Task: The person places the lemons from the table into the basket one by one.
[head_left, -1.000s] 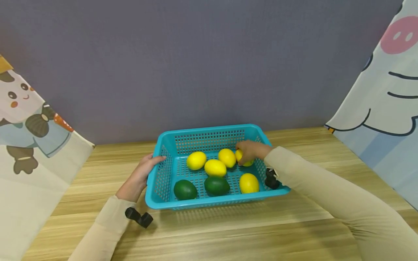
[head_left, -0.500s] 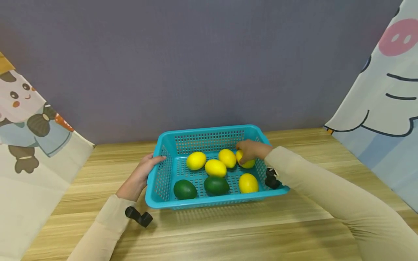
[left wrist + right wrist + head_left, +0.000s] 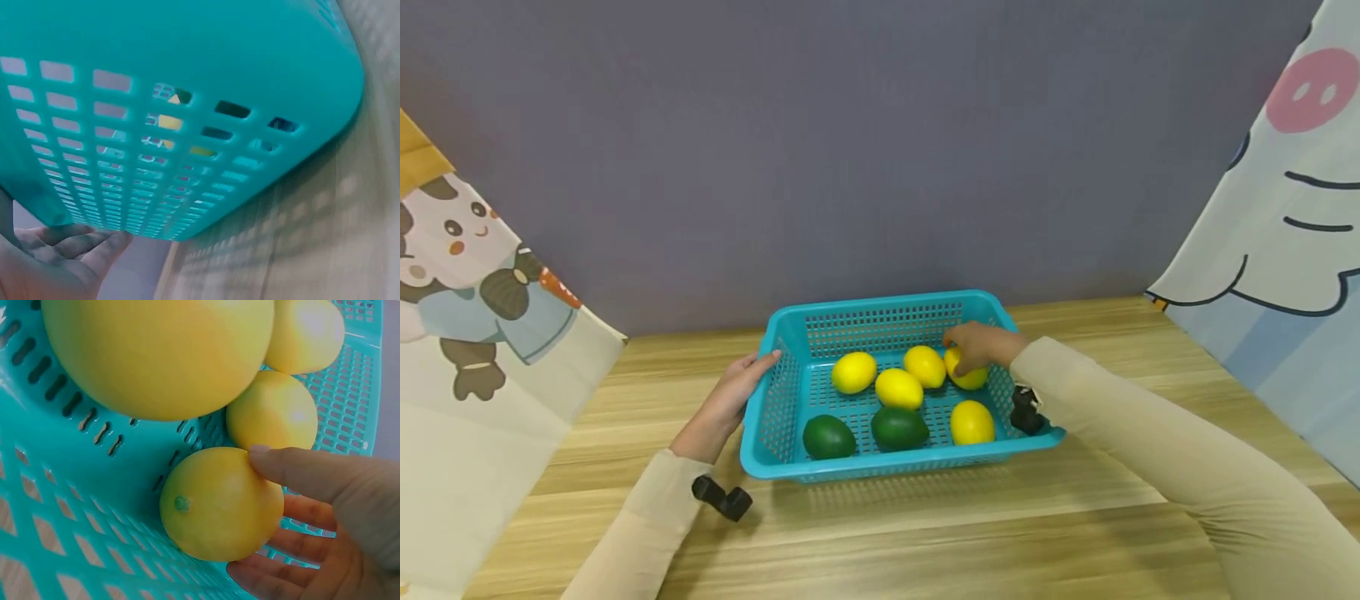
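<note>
A blue plastic basket (image 3: 895, 463) with latticed sides holds several yellow lemons and two dark green avocados. My left hand (image 3: 730, 404) grips its left rim, the thumb over the edge and the fingers outside, under the rim in the left wrist view. Inside the back right corner my right hand (image 3: 981, 346) holds a lemon (image 3: 212, 506), thumb on top and fingers along its side. Beside it lie a lemon (image 3: 925, 367), another lemon (image 3: 898, 389) and a lemon (image 3: 853, 372) farther left. Along the front sit an avocado (image 3: 829, 437), a second avocado (image 3: 899, 428) and a lemon (image 3: 972, 422).
The basket stands on a wood-grain table (image 3: 880, 542). Behind the table rises a grey fabric wall (image 3: 880, 150). Printed cartoon cloths hang at the left and right. A black wrist camera (image 3: 722, 498) is strapped at the left sleeve.
The head view has shifted slightly. Both hands keep their places, the left at the basket rim and the right at the corner lemon; the fruit layout looks the same.
</note>
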Motion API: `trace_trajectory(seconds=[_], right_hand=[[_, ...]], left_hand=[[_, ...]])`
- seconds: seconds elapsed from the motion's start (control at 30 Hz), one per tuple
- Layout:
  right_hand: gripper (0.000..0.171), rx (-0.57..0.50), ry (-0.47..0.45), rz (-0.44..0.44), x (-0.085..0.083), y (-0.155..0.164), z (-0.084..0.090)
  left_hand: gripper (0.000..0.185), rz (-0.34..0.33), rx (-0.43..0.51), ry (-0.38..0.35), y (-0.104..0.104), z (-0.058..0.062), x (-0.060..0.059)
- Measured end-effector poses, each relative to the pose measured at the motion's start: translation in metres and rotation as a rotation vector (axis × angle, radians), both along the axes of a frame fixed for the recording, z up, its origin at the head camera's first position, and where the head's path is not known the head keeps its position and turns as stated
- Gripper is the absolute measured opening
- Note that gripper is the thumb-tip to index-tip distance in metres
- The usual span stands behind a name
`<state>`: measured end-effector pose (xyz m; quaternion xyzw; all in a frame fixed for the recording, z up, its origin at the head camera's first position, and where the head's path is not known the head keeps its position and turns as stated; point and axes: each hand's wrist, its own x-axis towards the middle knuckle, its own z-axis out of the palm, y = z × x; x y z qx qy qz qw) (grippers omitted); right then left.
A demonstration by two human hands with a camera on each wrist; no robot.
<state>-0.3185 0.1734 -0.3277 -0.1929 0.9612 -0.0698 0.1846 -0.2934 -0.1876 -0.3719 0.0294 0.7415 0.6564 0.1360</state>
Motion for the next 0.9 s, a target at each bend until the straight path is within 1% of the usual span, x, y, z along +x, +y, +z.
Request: trace_trajectory(seconds=[0.1, 0.33, 0.4, 0.53, 0.6, 0.67, 0.73, 0.77, 0.83, 0.9], right_hand=[[0.054, 0.007, 0.007, 0.019, -0.001, -0.001, 0.002], [0.05, -0.021, 0.041, 0.053, -0.005, 0.0, 0.008], [0.048, -0.032, 0.049, 0.068, -0.005, 0.001, 0.01], [0.044, -0.063, 0.085, 0.101, -0.007, 0.004, 0.015], [0.043, -0.076, 0.1, 0.109, -0.009, 0.005, 0.02], [0.044, -0.086, 0.098, 0.095, -0.01, 0.006, 0.026], [0.046, -0.099, 0.106, 0.082, -0.011, 0.009, 0.032], [0.046, -0.107, 0.111, 0.074, -0.012, 0.011, 0.035], [0.047, -0.134, 0.127, 0.06, -0.013, 0.015, 0.039], [0.046, -0.164, 0.149, 0.052, -0.014, 0.021, 0.042]], left_hand=[[0.063, -0.005, -0.036, 0.009, -0.004, 0.0, -0.002], [0.06, -0.058, -0.055, 0.049, -0.019, 0.003, -0.008], [0.059, -0.071, -0.08, 0.054, -0.025, 0.005, -0.01], [0.063, -0.106, -0.125, 0.062, -0.034, 0.013, -0.014], [0.064, -0.117, -0.139, 0.072, -0.037, 0.02, -0.017], [0.063, -0.119, -0.155, 0.093, -0.039, 0.028, -0.02], [0.063, -0.102, -0.203, 0.122, -0.04, 0.036, -0.022], [0.063, -0.086, -0.248, 0.142, -0.04, 0.04, -0.022], [0.064, -0.058, -0.372, 0.198, -0.04, 0.048, -0.023], [0.066, -0.034, -0.522, 0.277, -0.039, 0.054, -0.024]])
